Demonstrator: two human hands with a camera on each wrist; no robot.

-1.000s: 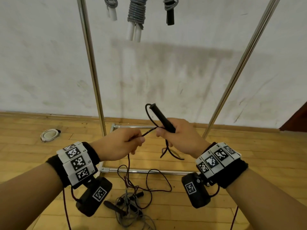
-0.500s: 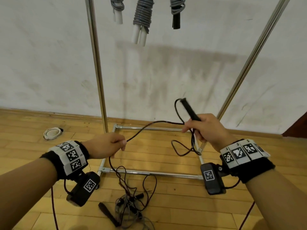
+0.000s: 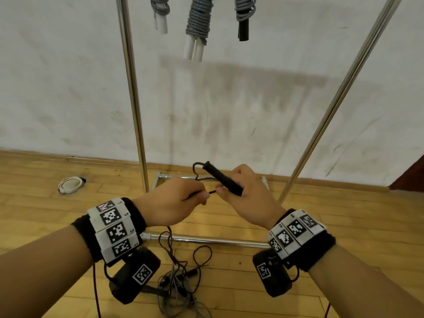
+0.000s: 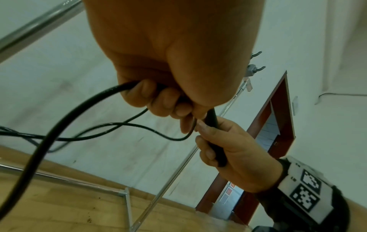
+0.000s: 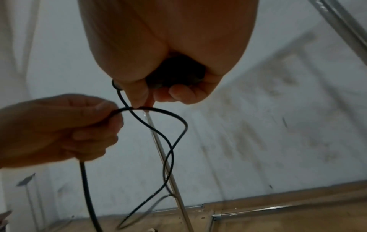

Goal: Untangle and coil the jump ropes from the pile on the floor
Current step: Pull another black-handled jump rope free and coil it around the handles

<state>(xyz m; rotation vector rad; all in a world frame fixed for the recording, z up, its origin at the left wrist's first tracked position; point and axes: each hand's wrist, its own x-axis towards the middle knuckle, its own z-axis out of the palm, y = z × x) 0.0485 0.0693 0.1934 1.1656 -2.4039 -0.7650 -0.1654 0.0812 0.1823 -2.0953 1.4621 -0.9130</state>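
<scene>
My right hand (image 3: 231, 187) grips the black handle (image 3: 221, 177) of a black jump rope, held at chest height with its tip pointing up and left. My left hand (image 3: 195, 196) pinches the thin black cord (image 4: 65, 116) right beside it, thumbs almost touching. The cord (image 5: 168, 141) loops below both hands and runs down to the tangled pile of ropes (image 3: 181, 278) on the wooden floor between my forearms. Several black handles and grey cords lie mixed in that pile.
A chrome rack stands ahead, with its left post (image 3: 133, 99), slanted right post (image 3: 337, 99) and floor bar (image 3: 215, 239). Three coiled ropes (image 3: 198, 21) hang from its top. A white coil (image 3: 70, 183) lies on the floor at left. A dark door frame (image 3: 410, 175) is at right.
Half a second ago my hands were spread wide with cord stretched between them. They have come back together, and the left hand pinches the cord close to the handle.
</scene>
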